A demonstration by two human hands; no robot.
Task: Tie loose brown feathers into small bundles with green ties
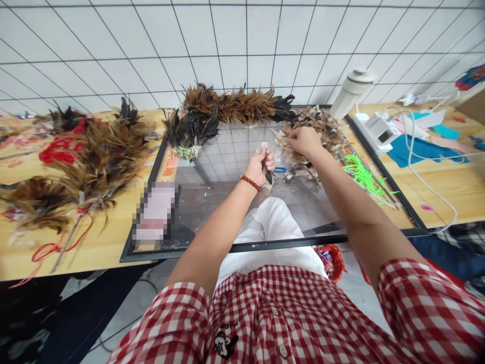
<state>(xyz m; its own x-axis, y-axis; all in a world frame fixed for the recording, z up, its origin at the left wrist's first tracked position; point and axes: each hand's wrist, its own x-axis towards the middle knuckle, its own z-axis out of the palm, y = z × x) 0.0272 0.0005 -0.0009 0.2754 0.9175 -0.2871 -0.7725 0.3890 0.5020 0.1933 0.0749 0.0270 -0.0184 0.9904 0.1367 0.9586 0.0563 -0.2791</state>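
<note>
My left hand (261,166), with a beaded bracelet at the wrist, is closed over the middle of the glass sheet (212,202). A feather is held in it: the pale fluffy end (263,146) shows above the fingers, the dark end (269,177) below. To its right, my right hand (305,142) pinches at the near left edge of a pile of loose brown and cream feathers (326,126); its fingertips are partly hidden among them. A small blue tool (279,170) lies on the glass between the hands.
Brown feather garland (235,105) lies along the back, a black feather bunch (193,129) at its left. Bright green strips (361,174) lie right. A white bottle (352,91) and power strip (373,132) stand beyond. More feather bunches (109,151) cover the left table; a phone-like pixelated object (156,212) lies front left.
</note>
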